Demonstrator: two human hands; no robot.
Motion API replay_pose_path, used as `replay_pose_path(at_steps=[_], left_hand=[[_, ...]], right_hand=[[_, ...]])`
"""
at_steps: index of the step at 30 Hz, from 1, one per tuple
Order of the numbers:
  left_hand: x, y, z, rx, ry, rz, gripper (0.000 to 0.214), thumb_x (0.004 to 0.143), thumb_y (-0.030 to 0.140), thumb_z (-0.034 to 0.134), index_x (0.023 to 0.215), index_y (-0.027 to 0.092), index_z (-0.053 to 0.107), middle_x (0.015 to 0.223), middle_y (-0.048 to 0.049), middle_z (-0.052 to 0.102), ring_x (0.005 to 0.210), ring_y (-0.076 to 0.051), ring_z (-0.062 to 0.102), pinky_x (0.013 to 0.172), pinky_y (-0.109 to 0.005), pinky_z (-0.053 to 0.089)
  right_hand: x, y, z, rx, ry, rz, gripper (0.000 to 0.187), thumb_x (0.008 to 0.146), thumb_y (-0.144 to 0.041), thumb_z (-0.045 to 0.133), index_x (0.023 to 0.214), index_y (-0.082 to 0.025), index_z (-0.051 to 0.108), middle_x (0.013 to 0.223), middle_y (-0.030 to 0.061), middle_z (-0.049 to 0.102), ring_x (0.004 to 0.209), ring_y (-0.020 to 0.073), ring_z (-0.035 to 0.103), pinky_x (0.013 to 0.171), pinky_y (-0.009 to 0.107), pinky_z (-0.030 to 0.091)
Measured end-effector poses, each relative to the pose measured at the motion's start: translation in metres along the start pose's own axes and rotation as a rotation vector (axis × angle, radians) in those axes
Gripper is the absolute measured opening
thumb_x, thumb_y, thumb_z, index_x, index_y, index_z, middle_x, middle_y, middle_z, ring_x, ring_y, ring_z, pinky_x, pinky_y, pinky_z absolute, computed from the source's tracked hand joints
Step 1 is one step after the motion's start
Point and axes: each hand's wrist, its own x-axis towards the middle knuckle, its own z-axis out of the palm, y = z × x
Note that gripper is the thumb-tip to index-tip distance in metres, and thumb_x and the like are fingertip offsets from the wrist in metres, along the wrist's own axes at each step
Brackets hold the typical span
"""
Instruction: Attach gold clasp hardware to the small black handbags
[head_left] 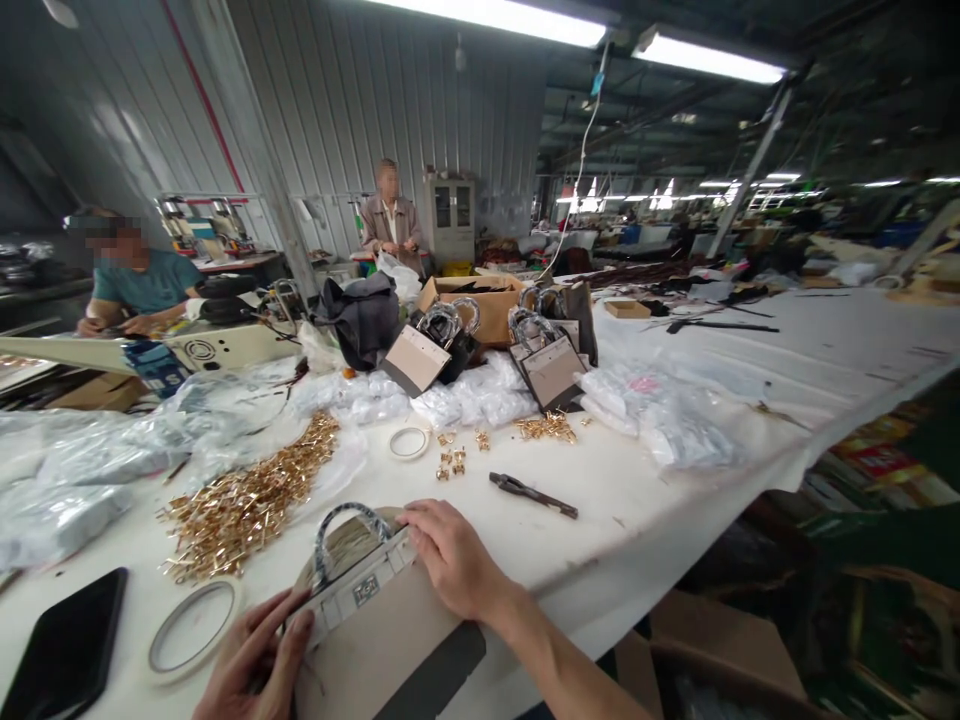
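A beige and dark grey handbag [375, 640] lies in front of me at the table's near edge, with a wrapped, curved handle [322, 545] standing up from its top edge. My left hand [259, 655] grips the bag's left top corner, thumb on the near face. At the right top corner, my right hand [448, 560] is closed over the edge, its fingertips reaching to the far side. Left of the bag lies a roll of tape [156, 648]. Beyond it spreads a heap of small gold metal fittings [251, 500].
A black phone [67, 640] lies at the left edge. A dark hand tool [534, 494] and a smaller tape roll [409, 457] are farther in. Similar bags [551, 370], plastic-wrapped packs [660, 415] and a cardboard box [495, 310] stand behind. Two people [390, 225] are beyond the table.
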Motion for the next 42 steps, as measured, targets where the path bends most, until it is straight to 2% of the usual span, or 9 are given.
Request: replay_pose_path(at_steps=[5,11,19,24,27,35,42], left_hand=[[-0.011,0.018,0.004,-0.094,0.061,-0.022,0.056,0.092,0.077,0.075,0.122,0.031,0.089,0.138,-0.0047,0.078,0.125,-0.032,0.073,0.094,-0.036,0.063],[-0.010,0.009,0.005,-0.097,0.062,0.042,0.050,0.094,0.070,0.077,0.122,0.031,0.090,0.134,-0.0084,0.078,0.119,-0.033,0.076,0.085,-0.036,0.065],[-0.012,0.014,0.006,-0.143,0.106,0.049,0.047,0.097,0.069,0.077,0.122,0.032,0.091,0.133,-0.0094,0.079,0.120,-0.033,0.076,0.094,-0.038,0.065],[-0.014,0.016,0.006,-0.160,0.100,0.043,0.050,0.095,0.070,0.079,0.120,0.029,0.091,0.131,-0.0120,0.079,0.113,-0.032,0.078,0.094,-0.040,0.065],[-0.015,0.017,0.006,-0.178,0.110,0.033,0.049,0.098,0.067,0.076,0.123,0.027,0.090,0.132,-0.0136,0.078,0.118,-0.033,0.076,0.098,-0.042,0.065],[-0.015,0.021,0.005,-0.174,0.109,0.058,0.044,0.102,0.063,0.073,0.120,0.028,0.090,0.131,-0.0146,0.078,0.122,-0.034,0.076,0.097,-0.041,0.066],[-0.017,0.016,0.005,-0.174,0.105,0.082,0.041,0.103,0.059,0.074,0.125,0.028,0.090,0.131,-0.0157,0.079,0.119,-0.033,0.078,0.095,-0.039,0.068]], right_hand=[[-0.001,0.001,0.001,0.022,-0.001,0.002,0.034,0.119,-0.027,0.054,0.144,-0.028,0.076,0.142,0.0086,0.074,0.133,0.0252,0.067,0.122,0.045,0.053],[-0.001,-0.001,0.001,0.035,-0.009,0.017,0.037,0.120,-0.032,0.051,0.147,-0.030,0.076,0.143,0.0095,0.074,0.136,0.0267,0.067,0.123,0.047,0.054],[-0.002,0.001,0.003,0.030,-0.009,0.031,0.038,0.119,-0.035,0.051,0.147,-0.033,0.076,0.145,0.0097,0.074,0.139,0.0279,0.068,0.124,0.049,0.055],[-0.001,0.003,0.004,0.039,-0.019,0.050,0.037,0.119,-0.037,0.050,0.144,-0.031,0.078,0.148,0.0099,0.073,0.142,0.0278,0.067,0.127,0.049,0.053],[-0.002,0.004,0.005,0.042,-0.032,0.066,0.039,0.120,-0.039,0.048,0.143,-0.030,0.078,0.149,0.0102,0.073,0.144,0.0283,0.065,0.129,0.051,0.051],[-0.004,0.012,0.008,0.037,-0.039,0.082,0.041,0.119,-0.046,0.048,0.142,-0.030,0.078,0.152,0.0101,0.072,0.147,0.0303,0.064,0.131,0.054,0.050],[-0.004,0.014,0.009,0.050,-0.039,0.103,0.043,0.118,-0.052,0.050,0.141,-0.030,0.079,0.153,0.0109,0.071,0.148,0.0314,0.064,0.133,0.056,0.049]])
